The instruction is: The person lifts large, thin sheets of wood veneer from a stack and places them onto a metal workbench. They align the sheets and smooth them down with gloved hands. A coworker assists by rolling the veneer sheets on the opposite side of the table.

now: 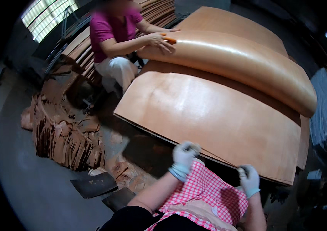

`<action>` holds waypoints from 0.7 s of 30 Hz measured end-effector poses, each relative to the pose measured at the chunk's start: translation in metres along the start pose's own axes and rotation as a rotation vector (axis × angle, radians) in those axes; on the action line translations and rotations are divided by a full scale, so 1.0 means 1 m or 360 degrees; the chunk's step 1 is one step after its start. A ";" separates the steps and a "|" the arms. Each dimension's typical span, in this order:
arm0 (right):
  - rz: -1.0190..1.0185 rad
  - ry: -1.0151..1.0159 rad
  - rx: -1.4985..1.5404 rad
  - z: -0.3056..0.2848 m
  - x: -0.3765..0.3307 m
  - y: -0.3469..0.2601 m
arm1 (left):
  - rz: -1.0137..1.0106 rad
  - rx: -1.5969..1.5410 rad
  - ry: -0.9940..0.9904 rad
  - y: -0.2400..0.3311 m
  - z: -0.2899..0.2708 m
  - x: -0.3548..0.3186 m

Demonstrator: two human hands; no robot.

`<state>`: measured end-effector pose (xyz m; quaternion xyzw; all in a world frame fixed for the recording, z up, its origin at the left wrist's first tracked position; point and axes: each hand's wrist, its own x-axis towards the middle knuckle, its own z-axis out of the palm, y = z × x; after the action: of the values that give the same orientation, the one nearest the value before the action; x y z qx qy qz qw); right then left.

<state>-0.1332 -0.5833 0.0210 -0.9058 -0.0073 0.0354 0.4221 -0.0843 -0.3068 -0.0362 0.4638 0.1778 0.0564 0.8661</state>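
Observation:
At the near edge of a stack of thin tan wood veneer sheets (209,111), both my hands wear pale gloves. My left hand (185,154) is closed in a pinch at the middle of that edge. Farther right, my right hand (249,179) is also closed, fingers pinched at the edge. A thin dark wood strip (220,158) runs between the two hands along the edge; its ends go into my fingers. Across the stack, the top sheet (229,57) is folded back in a big curl. A co-worker's hand (161,42) rests on the curl with an orange-handled tool.
The co-worker in a magenta shirt (111,30) sits at the far left of the stack. Broken veneer scraps (67,142) are piled on the floor at left, with dark flat pieces (94,185) near me. Clear plastic sheeting (325,107) hangs at right.

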 end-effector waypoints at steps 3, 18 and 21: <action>0.0221 -0.0101 -0.0190 -0.036 0.004 0.047 | 0.0392 0.0788 0.0520 0.053 -0.106 0.092; 0.0924 -0.0241 -0.0886 -0.090 0.019 0.135 | 0.0304 0.2087 0.0828 0.152 -0.288 0.232; 0.0983 -0.0369 -0.0786 -0.075 0.044 0.140 | 0.0266 0.1740 0.0722 0.177 -0.333 0.238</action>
<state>-0.0868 -0.7285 -0.0402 -0.9296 0.2090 0.2595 0.1578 0.0295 0.1160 -0.1200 0.8311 0.3243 0.1224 0.4348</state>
